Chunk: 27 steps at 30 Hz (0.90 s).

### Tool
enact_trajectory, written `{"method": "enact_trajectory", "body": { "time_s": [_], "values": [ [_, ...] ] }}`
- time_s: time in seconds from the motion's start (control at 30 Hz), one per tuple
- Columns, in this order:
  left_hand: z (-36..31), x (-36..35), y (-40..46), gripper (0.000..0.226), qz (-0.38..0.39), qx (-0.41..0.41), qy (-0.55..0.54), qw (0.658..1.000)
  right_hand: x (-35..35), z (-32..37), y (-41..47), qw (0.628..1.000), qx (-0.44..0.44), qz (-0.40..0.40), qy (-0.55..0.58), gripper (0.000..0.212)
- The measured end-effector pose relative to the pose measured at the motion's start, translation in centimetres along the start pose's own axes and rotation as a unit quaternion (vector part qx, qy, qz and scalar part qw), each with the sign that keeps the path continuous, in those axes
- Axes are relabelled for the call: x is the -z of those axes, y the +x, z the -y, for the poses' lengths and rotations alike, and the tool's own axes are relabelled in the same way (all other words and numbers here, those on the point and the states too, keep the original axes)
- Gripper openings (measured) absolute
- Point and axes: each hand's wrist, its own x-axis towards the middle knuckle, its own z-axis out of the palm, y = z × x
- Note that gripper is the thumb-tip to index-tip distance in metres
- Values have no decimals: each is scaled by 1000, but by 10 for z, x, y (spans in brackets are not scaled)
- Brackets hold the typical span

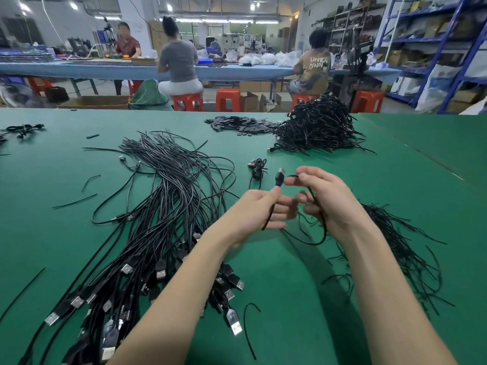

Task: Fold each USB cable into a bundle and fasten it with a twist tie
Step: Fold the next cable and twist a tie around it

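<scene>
Held up over the green table, between the two hands, a thin black USB cable is being folded; it is looking light and limp, sagging in a loop below the right wrist, so it will probably be bending easily but wanting to spring open unless the loops are pinched together at the middle. The left hand is pinching the cable just below its plug, the thumb pressing it against curled fingers, and the plug is sticking up above the fingertips. The right hand is grasping the cable's run, its fingers curling round the cord. The stiff plug end is seeming the surest place to hold while the soft cord is being gathered. To the left, a big sheaf of loose cables is lying on the table with metal plugs fanning toward the person; a dark pile of twist ties is lying beyond the right forearm, and a heap of finished bundles is sitting farther back.
</scene>
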Motion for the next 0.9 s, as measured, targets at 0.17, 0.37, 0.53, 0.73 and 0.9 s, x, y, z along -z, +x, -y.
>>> {"method": "enact_trajectory", "body": {
  "time_s": [0.17, 0.37, 0.53, 0.73, 0.9],
  "values": [
    [-6, 12, 4, 47, -76, -43, -237, 968, -3, 2, -17, 951, -81, 298, 7, 13],
    [-10, 26, -3, 52, 9, -81, -405, 911, 16, -21, -25, 913, -235, 332, -14, 18],
    [-8, 23, -12, 48, 99, -59, -190, 975, 12, -20, -9, 943, -9, 46, -329, 17],
    [-11, 26, -11, 48, 125, -19, -88, 988, 2, -12, -8, 875, 197, -110, -428, 36],
    [-12, 27, -10, 41, 90, -1, -12, 996, -8, -7, -8, 824, 318, -173, -435, 37]
  ]
}}
